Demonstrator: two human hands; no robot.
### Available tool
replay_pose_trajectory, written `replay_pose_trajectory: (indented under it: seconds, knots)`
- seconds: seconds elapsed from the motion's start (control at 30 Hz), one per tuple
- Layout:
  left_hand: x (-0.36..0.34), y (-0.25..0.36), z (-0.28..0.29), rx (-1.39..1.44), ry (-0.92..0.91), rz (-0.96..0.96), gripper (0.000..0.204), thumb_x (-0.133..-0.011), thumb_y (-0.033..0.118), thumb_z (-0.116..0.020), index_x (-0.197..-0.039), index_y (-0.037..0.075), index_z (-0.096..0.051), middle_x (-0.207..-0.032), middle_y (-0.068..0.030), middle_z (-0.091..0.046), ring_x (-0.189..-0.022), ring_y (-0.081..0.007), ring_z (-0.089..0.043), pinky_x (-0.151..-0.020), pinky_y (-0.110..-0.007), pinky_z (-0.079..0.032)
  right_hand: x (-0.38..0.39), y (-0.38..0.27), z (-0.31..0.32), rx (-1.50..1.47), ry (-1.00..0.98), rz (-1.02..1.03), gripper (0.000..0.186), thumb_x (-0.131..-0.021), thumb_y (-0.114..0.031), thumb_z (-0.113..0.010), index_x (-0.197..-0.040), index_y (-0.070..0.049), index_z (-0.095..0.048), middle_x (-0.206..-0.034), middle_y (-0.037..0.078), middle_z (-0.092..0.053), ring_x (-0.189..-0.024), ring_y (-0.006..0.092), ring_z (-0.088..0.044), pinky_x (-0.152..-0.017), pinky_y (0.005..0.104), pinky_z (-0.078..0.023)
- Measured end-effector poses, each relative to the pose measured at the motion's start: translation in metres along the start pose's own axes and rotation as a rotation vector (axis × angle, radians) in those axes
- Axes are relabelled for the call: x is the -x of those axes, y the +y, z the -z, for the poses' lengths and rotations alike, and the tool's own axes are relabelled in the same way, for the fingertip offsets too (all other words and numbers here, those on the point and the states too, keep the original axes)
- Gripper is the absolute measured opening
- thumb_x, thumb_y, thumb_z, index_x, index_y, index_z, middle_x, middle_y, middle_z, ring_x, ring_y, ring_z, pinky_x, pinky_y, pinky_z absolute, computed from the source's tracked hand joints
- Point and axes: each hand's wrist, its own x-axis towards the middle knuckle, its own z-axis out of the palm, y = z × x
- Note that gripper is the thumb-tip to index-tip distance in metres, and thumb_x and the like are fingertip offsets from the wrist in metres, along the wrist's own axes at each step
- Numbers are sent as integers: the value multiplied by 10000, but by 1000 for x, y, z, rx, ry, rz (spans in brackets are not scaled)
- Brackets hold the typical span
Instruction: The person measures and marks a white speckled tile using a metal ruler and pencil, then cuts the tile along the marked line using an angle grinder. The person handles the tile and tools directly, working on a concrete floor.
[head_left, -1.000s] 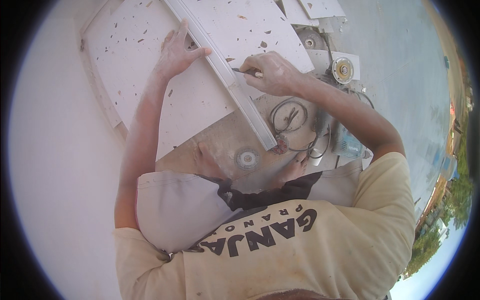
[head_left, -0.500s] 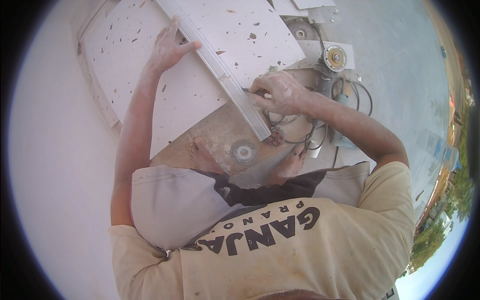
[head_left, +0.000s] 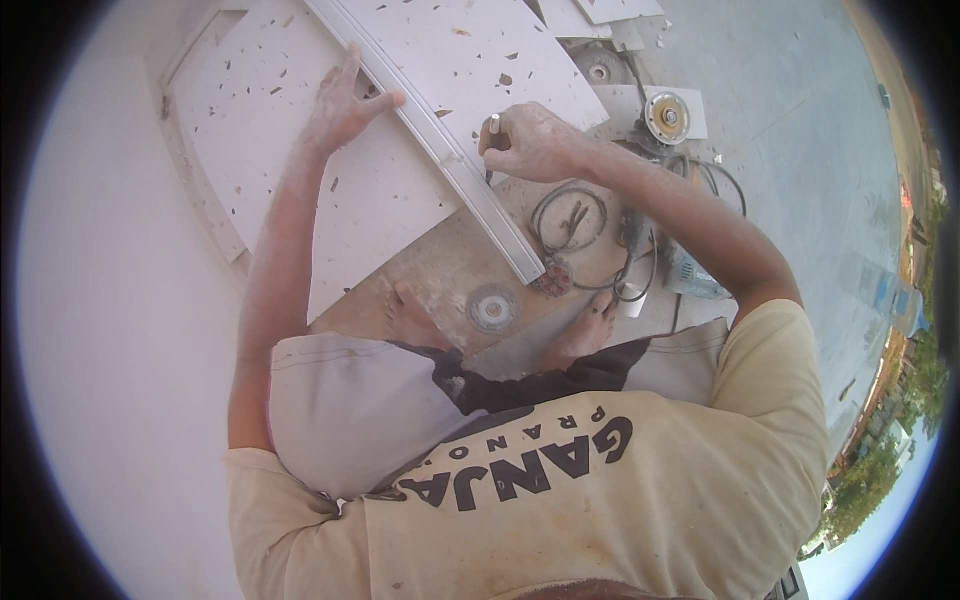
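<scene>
A long silvery metal straightedge point(head_left: 430, 140) lies aslant across a large white panel point(head_left: 385, 200) strewn with small dark chips. My left hand point(head_left: 340, 112) rests on the panel at the left of the straightedge. Its thumb and forefinger are stretched apart, their tips at the straightedge's edge. On the other side, my dusty right hand point(head_left: 535, 145) is closed round a thin pen-like tool point(head_left: 495, 124). The tool's pale end sticks up above the fist and a dark tip shows below, close to the straightedge's right edge. Most of its shaft is hidden by my fingers.
An angle grinder point(head_left: 667, 118) with a round disc lies at the right, near coiled black cable point(head_left: 570, 220) and a blue-green power tool point(head_left: 695, 275). Between my bare feet sits a grey disc point(head_left: 492, 308); a reddish disc point(head_left: 554, 278) touches the straightedge's near end. Panel offcuts point(head_left: 610, 10) lie far right.
My right hand has moved away from me and slightly left along the straightedge, tool in its grip, uncovering the coiled cable. My left hand stays at the straightedge.
</scene>
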Motion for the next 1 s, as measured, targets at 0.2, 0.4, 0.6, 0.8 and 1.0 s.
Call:
replay_pose_trajectory:
  seconds: [0.2, 0.4, 0.6, 0.8, 1.0]
  knots:
    - [0, 9, 5, 11, -24, 5, 1256, -773, 639, -791, -1628, -26, -155, -1591, -347, -312, -1516, -494, -220, -1237, -563, -235, -67, -7, 16, 37, 16, -70, 341, -805, -287, -637, -951, 0, -749, -925, 222, -735, -945, 340, -703, -881, 425, -549]
    - [4, 13, 10, 21, -38, 25, 1247, -778, 612, -793, -1630, -26, -142, -1603, -323, -314, -1522, -488, -208, -1249, -543, -211, -128, -20, 29, 90, 216, -2, 353, -819, -306, -628, -987, -25, -758, -983, 219, -744, -990, 343, -707, -917, 426, -543]
    - [6, 24, 16, -1, -82, 64, 1223, -797, 605, -774, -1636, -12, -135, -1614, -327, -290, -1533, -465, -203, -1251, -526, -215, -149, -21, 35, -79, 449, -22, 324, -865, -296, -633, -1040, -59, -766, -1049, 194, -756, -1025, 323, -714, -936, 403, -551]
    - [6, 46, 15, -80, -3, 172, 1183, -810, 611, -759, -1578, -96, -202, -1558, -328, -364, -1486, -445, -313, -1183, -552, -334, -88, 0, 61, -60, 531, -38, 322, -931, -282, -612, -1131, -79, -761, -1059, 170, -763, -1029, 292, -719, -953, 399, -548]
    - [-8, 69, -3, -11, 189, 323, 981, -844, 476, -715, -1459, -143, -267, -1260, -322, -612, -1186, -416, -623, -1020, -493, -505, -9, 30, 85, -49, 623, -182, 389, -957, -377, -650, -1133, -45, -747, -1004, 150, -761, -908, 239, -718, -876, 387, -553]
